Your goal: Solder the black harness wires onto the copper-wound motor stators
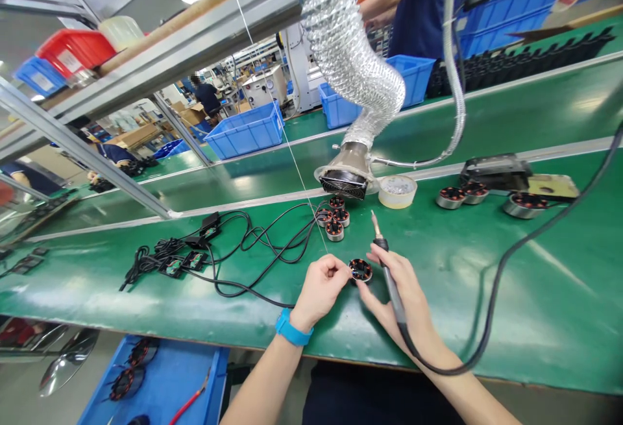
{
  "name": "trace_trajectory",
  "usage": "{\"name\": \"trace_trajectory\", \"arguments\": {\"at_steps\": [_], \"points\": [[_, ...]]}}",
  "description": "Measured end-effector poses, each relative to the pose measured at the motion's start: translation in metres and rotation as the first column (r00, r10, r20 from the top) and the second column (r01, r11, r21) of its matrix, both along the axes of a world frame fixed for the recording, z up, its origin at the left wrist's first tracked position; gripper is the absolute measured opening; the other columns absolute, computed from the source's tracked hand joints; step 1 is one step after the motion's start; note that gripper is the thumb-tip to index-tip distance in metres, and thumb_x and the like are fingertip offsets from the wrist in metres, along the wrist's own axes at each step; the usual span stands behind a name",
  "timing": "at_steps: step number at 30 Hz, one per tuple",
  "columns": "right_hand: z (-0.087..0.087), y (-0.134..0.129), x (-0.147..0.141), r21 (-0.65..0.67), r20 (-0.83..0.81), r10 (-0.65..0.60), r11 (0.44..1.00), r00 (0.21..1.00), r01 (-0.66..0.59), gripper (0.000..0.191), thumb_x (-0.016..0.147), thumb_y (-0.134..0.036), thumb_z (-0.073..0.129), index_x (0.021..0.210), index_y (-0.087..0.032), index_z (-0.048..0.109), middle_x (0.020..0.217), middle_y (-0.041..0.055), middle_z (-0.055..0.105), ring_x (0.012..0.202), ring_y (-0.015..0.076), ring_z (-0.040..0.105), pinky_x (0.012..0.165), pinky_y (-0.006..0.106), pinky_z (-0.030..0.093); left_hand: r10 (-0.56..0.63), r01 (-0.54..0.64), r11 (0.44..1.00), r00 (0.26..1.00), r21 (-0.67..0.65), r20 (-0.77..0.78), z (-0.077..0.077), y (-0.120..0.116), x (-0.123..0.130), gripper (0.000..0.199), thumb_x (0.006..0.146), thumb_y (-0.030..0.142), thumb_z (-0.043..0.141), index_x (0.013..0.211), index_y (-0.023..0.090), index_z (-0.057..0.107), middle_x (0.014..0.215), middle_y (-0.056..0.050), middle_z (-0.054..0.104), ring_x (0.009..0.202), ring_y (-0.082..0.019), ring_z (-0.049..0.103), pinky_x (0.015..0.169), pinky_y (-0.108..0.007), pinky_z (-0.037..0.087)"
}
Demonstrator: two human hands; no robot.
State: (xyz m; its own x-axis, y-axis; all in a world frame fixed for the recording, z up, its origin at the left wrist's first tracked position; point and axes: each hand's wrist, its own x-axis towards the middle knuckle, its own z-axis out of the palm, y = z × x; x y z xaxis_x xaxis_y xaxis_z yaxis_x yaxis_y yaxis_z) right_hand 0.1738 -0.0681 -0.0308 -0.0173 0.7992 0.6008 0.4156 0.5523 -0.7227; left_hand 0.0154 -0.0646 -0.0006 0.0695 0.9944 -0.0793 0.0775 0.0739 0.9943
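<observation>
In the head view my left hand (322,285), with a blue band at the wrist, is closed in a pinch at the left edge of a small round motor stator (360,270) with copper windings. A thin solder wire (292,152) runs down from above into these fingers. My right hand (406,295) grips a soldering iron (395,295), its tip pointing up and away from the stator. The right thumb and a fingertip are at the stator's rim. Just beyond, several more stators (335,230) stand grouped on the green bench, joined to black cables (263,243).
A fume hose (370,74) hangs over the bench, its fan hood (344,182) beside a round tub (397,191). More stators (451,197) stand at right near the iron's cord (501,276). Below left is a blue bin (170,379). Another person (421,10) stands across.
</observation>
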Motion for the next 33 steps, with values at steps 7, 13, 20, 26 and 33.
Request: {"name": "trace_trajectory", "arguments": {"at_steps": [7, 13, 20, 26, 33], "points": [[-0.010, 0.011, -0.005, -0.130, 0.071, 0.116, 0.986, 0.991, -0.106, 0.056, 0.094, -0.021, 0.054, 0.147, -0.027, 0.039, 0.129, 0.0109, 0.047, 0.104, 0.0200, 0.064, 0.091, 0.035, 0.056, 0.061, -0.033, 0.990, 0.977, 0.137, -0.202, 0.002, 0.000, -0.006, 0.022, 0.088, 0.030, 0.056, 0.071, 0.015, 0.056, 0.065, 0.002, 0.050, 0.061, -0.010, 0.042, 0.058, -0.022, 0.033], [-0.018, 0.007, 0.021, -0.060, 0.134, 0.085, 0.995, 0.987, -0.078, 0.052, 0.092, -0.024, 0.060, 0.142, -0.027, 0.045, 0.124, 0.0100, 0.050, 0.099, 0.0205, 0.065, 0.086, 0.034, 0.058, 0.059, 0.019, 0.978, 0.931, 0.208, -0.359, 0.005, -0.009, -0.013, 0.027, 0.089, 0.035, 0.059, 0.072, 0.015, 0.065, 0.070, -0.001, 0.057, 0.066, -0.012, 0.050, 0.062, -0.023, 0.036], [-0.017, 0.000, 0.042, -0.015, 0.132, 0.014, 1.000, 0.991, -0.013, 0.049, 0.090, -0.031, 0.067, 0.136, -0.027, 0.050, 0.122, 0.0089, 0.052, 0.097, 0.0206, 0.067, 0.086, 0.034, 0.059, -0.265, 0.261, 0.964, 0.937, -0.048, -0.227, 0.009, -0.003, -0.030, 0.041, 0.089, 0.050, 0.059, 0.083, 0.011, 0.071, 0.077, -0.004, 0.060, 0.056, -0.011, 0.055, 0.059, -0.025, 0.045], [-0.015, -0.003, 0.046, -0.063, 0.073, 0.084, 0.995, 0.994, -0.079, 0.055, 0.089, -0.028, 0.068, 0.140, -0.028, 0.046, 0.126, 0.0101, 0.051, 0.102, 0.0215, 0.066, 0.091, 0.038, 0.057, -0.071, 0.121, 0.988, 0.915, 0.101, -0.398, 0.018, 0.016, -0.021, 0.036, 0.097, 0.039, 0.043, 0.110, 0.015, 0.066, 0.056, 0.004, 0.051, 0.053, -0.012, 0.046, 0.058, -0.023, 0.037], [-0.007, -0.013, 0.046, -0.099, -0.013, 0.148, 0.984, 0.989, -0.148, 0.055, 0.087, -0.015, 0.062, 0.138, -0.029, 0.046, 0.128, 0.0094, 0.049, 0.115, 0.0218, 0.058, 0.101, 0.037, 0.050, -0.339, 0.459, 0.888, 0.678, 0.016, -0.652, 0.029, 0.045, 0.030, 0.022, 0.083, 0.031, 0.053, 0.068, 0.016, 0.060, 0.068, -0.001, 0.058, 0.063, -0.013, 0.047, 0.060, -0.025, 0.032]]}}
